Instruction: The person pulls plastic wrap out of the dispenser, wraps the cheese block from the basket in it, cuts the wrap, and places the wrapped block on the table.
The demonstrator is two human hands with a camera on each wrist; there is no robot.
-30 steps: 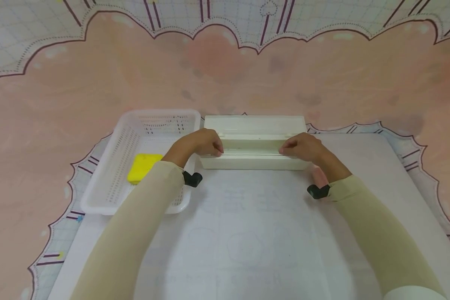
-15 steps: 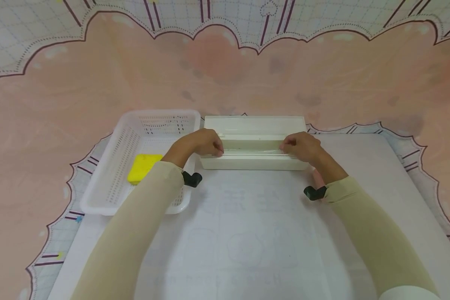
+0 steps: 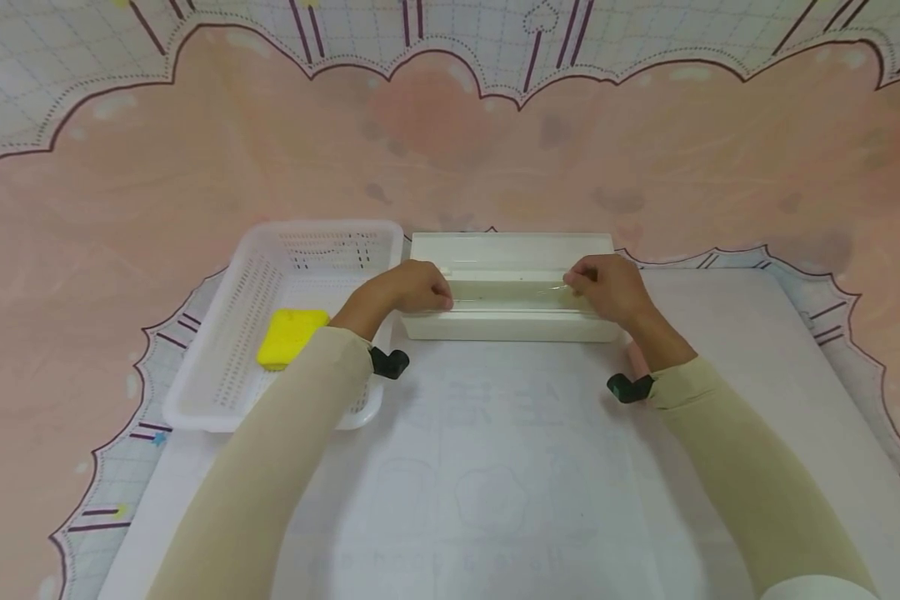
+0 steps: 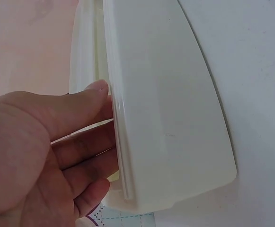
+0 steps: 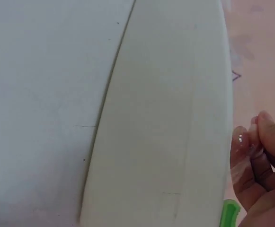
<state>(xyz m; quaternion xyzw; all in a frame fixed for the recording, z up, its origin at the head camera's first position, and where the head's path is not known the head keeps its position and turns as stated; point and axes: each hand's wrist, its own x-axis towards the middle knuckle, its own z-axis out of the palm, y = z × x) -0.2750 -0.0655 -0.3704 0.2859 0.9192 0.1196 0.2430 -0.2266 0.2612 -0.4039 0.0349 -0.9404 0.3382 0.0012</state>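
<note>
A long off-white cling film dispenser box (image 3: 510,327) lies across the far side of the table, its lid (image 3: 513,248) tipped back. Clear cling film (image 3: 487,300) shows as shiny streaks over the trough, between the hands. My right hand (image 3: 611,287) pinches the film at the box's right end; in the right wrist view, glossy film (image 5: 241,175) wrinkles against the fingers. At the left end, my left hand (image 3: 416,287) pinches with thumb and forefinger at the trough's front edge. The left wrist view shows its other fingers (image 4: 87,146) curled behind the front wall (image 4: 161,118).
Left of the box stands a white perforated plastic basket (image 3: 195,392) with a yellow block-shaped item (image 3: 291,337) in it, partly under the left forearm. A pink item (image 3: 637,358) lies by the right wrist. A green piece (image 5: 229,213) shows beside the box.
My right hand has lifted slightly and drawn back from the trough's front edge, pulling up the corner of the film. The left hand has stayed nearly in place.
</note>
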